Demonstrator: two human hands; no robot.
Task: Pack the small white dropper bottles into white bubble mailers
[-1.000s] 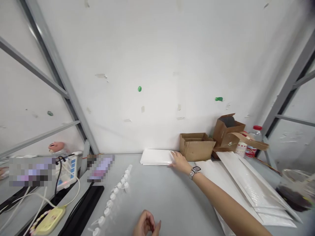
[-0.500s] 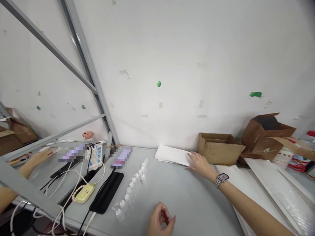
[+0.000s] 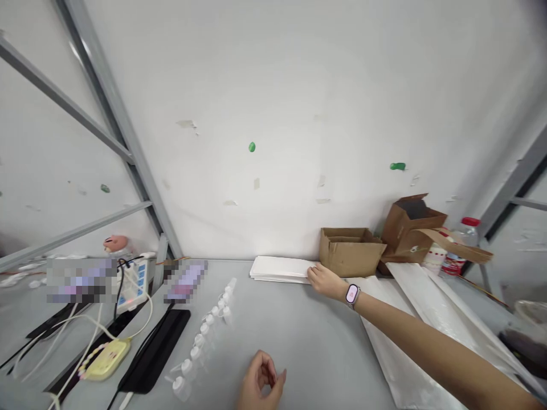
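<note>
At the back of the grey table (image 3: 307,353) lies a flat stack of white paper (image 3: 280,269), close to the wall. My right hand (image 3: 325,280), a watch on its wrist, has its fingers closed around the right end of that stack. Low in the middle, my left hand (image 3: 261,382) hovers with loosely curled fingers and the thumb apart from them. It appears to hold nothing. Nearest to it on the left is a slanting row of several small clear plastic bottles (image 3: 199,340) with white caps.
An open cardboard box (image 3: 352,256) stands behind my right hand, beside a brown carton (image 3: 404,230) and a red-capped bottle (image 3: 468,233). White plastic mailers (image 3: 397,347) lie under my right forearm. A black pad (image 3: 160,350), yellow case (image 3: 105,360), power strip (image 3: 134,282) and cables are left.
The view has turned to the right. My right hand's fingers have gone from spread over the paper stack's end to closed on it. My left hand stays curled.
</note>
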